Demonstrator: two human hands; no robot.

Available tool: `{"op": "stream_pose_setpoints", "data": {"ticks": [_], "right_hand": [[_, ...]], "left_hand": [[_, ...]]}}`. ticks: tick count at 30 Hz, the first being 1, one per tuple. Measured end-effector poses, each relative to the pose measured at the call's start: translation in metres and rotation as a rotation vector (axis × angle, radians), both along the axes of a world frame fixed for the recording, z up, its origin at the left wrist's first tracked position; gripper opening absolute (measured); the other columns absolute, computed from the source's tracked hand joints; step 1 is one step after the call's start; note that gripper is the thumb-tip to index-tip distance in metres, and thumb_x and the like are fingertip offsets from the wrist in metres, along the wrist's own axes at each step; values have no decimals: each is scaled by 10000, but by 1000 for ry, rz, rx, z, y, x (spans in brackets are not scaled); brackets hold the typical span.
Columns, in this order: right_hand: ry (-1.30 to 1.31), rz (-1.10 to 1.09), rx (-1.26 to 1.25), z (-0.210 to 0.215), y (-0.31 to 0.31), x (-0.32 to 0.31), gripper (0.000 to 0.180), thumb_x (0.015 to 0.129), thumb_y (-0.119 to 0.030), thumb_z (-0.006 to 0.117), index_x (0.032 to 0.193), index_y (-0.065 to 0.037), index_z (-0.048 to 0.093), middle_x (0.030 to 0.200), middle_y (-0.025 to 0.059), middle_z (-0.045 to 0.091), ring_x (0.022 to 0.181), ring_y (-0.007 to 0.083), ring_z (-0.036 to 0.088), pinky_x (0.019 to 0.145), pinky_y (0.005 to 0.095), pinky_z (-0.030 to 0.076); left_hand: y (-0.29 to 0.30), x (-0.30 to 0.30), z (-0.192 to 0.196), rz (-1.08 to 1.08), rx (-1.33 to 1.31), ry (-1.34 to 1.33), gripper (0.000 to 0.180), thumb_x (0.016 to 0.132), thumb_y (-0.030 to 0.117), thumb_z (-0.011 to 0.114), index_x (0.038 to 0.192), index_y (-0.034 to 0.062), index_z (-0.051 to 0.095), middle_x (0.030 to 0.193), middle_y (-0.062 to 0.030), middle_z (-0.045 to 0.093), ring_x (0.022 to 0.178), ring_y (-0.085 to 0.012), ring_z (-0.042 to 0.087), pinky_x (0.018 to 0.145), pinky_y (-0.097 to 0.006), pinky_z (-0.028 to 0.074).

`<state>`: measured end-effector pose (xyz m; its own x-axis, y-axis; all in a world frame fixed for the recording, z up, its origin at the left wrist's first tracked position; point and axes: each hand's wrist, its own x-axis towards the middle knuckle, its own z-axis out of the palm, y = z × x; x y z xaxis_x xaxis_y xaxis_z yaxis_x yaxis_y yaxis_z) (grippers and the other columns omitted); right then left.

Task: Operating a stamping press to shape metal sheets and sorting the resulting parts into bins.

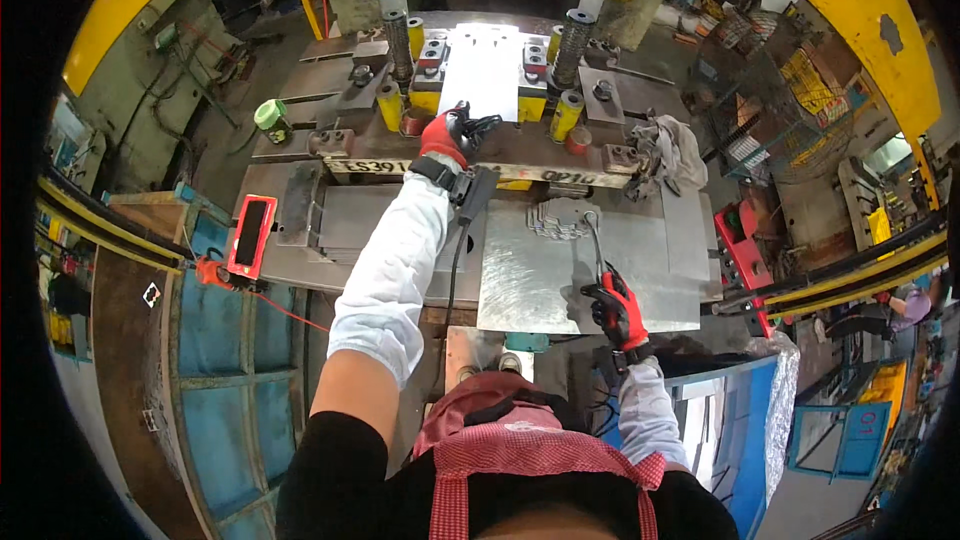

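Note:
My left hand, in a red and black glove, reaches to the near left corner of a bright white-looking sheet lying between the die posts. Its fingers are curled together there; what they hold is hidden. A dark device with a cable hangs by that wrist. Lower right, my right hand, gloved alike, is closed round a thin metal rod with a rounded end. The rod's tip rests near a cluster of small metal pieces on a shiny metal plate.
Posts and yellow cylinders flank the sheet. A grey rag lies at the die's right, a green-lidded jar at its left. A red-framed phone-like object lies left; a red bracket stands right.

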<state>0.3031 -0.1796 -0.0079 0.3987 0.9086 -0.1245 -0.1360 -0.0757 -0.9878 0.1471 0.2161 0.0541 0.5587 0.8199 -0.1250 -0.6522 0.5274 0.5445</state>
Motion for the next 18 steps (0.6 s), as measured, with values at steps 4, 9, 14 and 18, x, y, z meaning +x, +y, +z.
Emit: {"op": "stream_pose_setpoints", "data": {"ticks": [4,9,14,18], "right_hand": [[71,-231,-108,-15,21,0,125,859,-221,581,899,-104,568,555,-42,445,397,70,397,371,240,291],[204,-230,15,5,12,-17,186,867,-193,552,990,-59,592,609,-14,491,477,88,460,431,212,346],[334,-534,104,-33,-39,14,296,865,-187,543,1138,-102,465,788,65,584,541,147,520,484,282,456],[466,-467,177,-29,-40,-1,150,860,-176,533,967,-96,464,686,62,530,523,198,516,483,317,442]], "left_hand": [[-2,19,9,20,-81,-85,346,906,242,477,1065,-65,468,954,-277,587,808,-373,619,775,-430,537],[-36,-41,9,-37,66,-125,413,919,202,442,1278,22,344,1167,-230,484,972,-369,561,852,-438,495],[-153,-142,13,308,271,384,408,903,255,504,1256,57,450,1161,-93,552,853,-204,615,699,-320,503],[-208,-248,-96,524,415,952,370,864,130,556,1217,39,491,1167,-117,562,1002,-244,581,825,-331,472]]}}
